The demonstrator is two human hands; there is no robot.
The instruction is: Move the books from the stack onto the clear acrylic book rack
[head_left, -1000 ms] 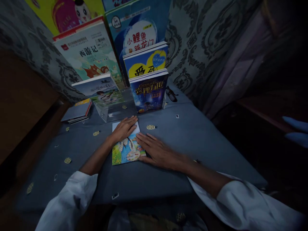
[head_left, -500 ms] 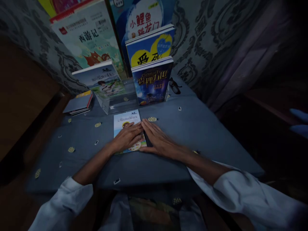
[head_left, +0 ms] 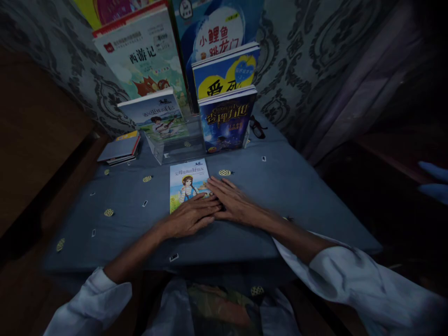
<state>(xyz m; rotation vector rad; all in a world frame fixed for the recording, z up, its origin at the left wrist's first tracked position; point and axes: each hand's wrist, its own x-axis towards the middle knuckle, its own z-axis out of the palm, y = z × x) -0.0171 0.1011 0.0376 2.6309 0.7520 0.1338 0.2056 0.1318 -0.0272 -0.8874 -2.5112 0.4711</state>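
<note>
A thin paperback book with a girl in a yellow hat on its cover lies closed on the cloth-covered table. My left hand rests across the book's lower part, fingers stretched out to the right and hiding its near edge. Against the book's right edge lies my right hand, flat with fingers extended towards the upper left. The fingertips of my left hand meet the right hand near the book's lower right corner. Neither hand grips anything.
Beyond the book, a clear acrylic stand holds several upright books, including a dark blue book in front. A small pile of books lies at the left. Dark-framed glasses sit right of the stand. The patterned tablecloth reaches the table's edges.
My left hand has slid down the cover towards me, uncovering the pictured girl. My right hand stays along the book's right edge. The view has shifted slightly.
</note>
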